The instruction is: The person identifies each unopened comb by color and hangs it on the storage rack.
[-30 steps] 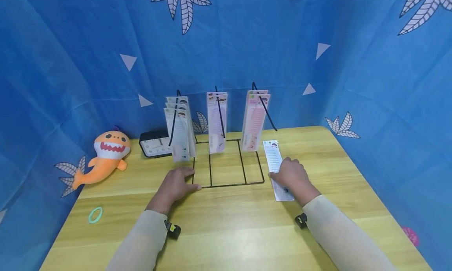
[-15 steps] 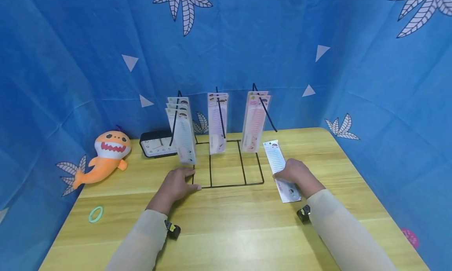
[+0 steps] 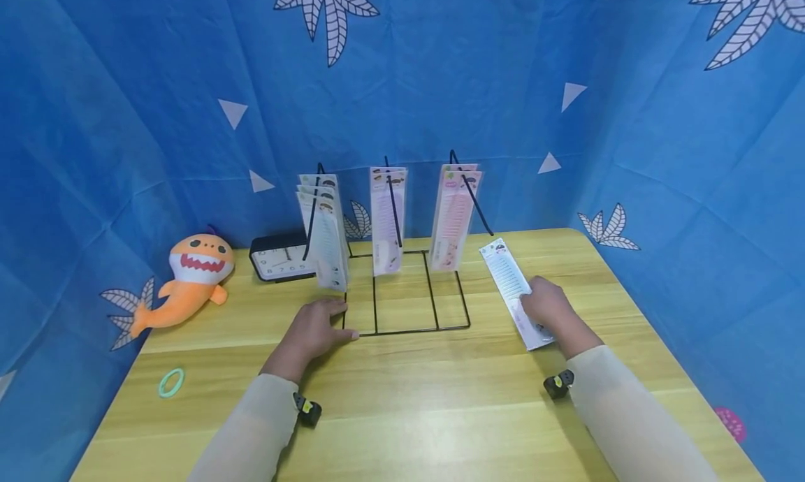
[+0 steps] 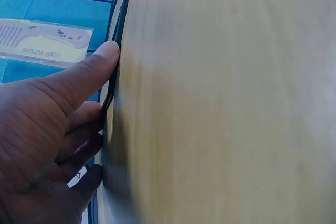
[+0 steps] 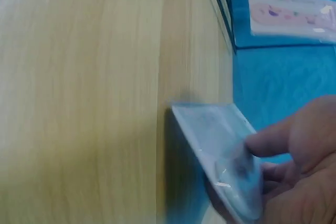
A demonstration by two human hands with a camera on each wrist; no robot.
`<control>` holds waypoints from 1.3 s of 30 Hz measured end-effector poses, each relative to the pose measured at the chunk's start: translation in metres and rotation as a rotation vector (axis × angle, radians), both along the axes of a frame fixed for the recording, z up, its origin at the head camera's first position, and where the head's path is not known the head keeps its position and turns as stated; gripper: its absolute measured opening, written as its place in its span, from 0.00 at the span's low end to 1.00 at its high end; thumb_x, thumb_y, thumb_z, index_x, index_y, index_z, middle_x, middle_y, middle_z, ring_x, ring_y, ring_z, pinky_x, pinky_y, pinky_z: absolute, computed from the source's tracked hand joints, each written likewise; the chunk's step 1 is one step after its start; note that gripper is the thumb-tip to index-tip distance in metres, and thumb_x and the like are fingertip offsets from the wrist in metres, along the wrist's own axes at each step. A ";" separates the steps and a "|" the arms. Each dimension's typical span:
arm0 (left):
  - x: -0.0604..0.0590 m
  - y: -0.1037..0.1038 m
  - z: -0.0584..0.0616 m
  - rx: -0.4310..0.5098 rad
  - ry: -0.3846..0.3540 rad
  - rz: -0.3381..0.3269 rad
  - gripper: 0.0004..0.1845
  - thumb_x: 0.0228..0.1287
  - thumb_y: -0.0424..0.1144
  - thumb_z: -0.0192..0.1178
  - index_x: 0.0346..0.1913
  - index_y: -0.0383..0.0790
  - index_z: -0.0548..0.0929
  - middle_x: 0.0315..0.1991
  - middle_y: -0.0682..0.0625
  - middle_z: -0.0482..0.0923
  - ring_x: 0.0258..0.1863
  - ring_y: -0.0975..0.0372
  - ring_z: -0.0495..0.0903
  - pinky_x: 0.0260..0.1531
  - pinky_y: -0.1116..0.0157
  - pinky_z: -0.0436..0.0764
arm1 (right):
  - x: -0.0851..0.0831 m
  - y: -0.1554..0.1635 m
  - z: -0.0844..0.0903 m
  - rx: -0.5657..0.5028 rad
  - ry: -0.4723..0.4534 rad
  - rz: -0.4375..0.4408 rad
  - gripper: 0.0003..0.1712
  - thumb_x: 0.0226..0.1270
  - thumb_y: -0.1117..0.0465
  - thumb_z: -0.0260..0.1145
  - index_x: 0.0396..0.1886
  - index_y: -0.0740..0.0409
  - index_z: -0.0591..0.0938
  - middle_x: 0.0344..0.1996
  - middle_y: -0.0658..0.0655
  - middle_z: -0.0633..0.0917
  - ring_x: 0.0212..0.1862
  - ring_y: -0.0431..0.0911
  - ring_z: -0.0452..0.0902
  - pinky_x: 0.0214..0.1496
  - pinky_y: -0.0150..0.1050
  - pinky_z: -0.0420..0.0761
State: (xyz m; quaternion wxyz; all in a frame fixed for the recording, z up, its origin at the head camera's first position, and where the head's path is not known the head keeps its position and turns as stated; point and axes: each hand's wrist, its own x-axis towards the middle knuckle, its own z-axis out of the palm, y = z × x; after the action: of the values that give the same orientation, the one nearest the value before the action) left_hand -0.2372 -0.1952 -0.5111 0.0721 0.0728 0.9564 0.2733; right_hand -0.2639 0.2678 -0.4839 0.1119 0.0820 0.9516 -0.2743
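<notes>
The packaged comb lay on the table just right of the wire display rack, with its near end lifted a little off the wood in the right wrist view, where the right hand pinched it between thumb and fingers. Its long axis ran from the near right to the far left, the printed header end pointing away toward the rack's rightmost peg and the grasped end toward the person. Judging by this, the work looked only begun: the pack was in the grasp but not yet raised to any hook, so lifting it and hanging it remained. The rack itself already carried hung comb packs on all three pegs. The left hand rested on the table with its fingers laid against the rack's front left corner, thumb straight along the wire, steadying the base and holding nothing. Farther left stood a black clock, an orange plush shark and a green ring.
</notes>
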 end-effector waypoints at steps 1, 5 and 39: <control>0.000 0.000 0.000 0.001 -0.001 0.000 0.40 0.64 0.52 0.81 0.75 0.39 0.80 0.78 0.39 0.75 0.80 0.40 0.70 0.81 0.41 0.70 | 0.000 0.003 0.000 -0.021 0.012 -0.028 0.28 0.82 0.63 0.49 0.71 0.79 0.69 0.54 0.76 0.83 0.44 0.58 0.84 0.38 0.44 0.85; 0.000 0.001 0.001 0.001 -0.008 0.004 0.40 0.64 0.52 0.80 0.75 0.39 0.80 0.78 0.38 0.75 0.79 0.40 0.70 0.80 0.41 0.70 | -0.002 0.010 0.005 -0.123 0.119 -0.148 0.30 0.84 0.60 0.51 0.77 0.74 0.65 0.61 0.78 0.82 0.53 0.64 0.85 0.41 0.47 0.88; 0.002 0.000 0.001 0.005 0.002 0.008 0.39 0.65 0.51 0.80 0.75 0.39 0.80 0.78 0.38 0.75 0.79 0.40 0.70 0.80 0.41 0.70 | 0.081 -0.051 0.087 -0.985 0.939 0.377 0.18 0.66 0.90 0.60 0.54 0.83 0.74 0.45 0.46 0.91 0.44 0.36 0.89 0.46 0.27 0.89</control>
State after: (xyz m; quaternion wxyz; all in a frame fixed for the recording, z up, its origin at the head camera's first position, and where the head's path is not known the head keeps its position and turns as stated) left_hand -0.2352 -0.1950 -0.5098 0.0702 0.0696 0.9561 0.2757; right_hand -0.1830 0.2173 -0.3970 -0.2409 -0.2714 0.6624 -0.6555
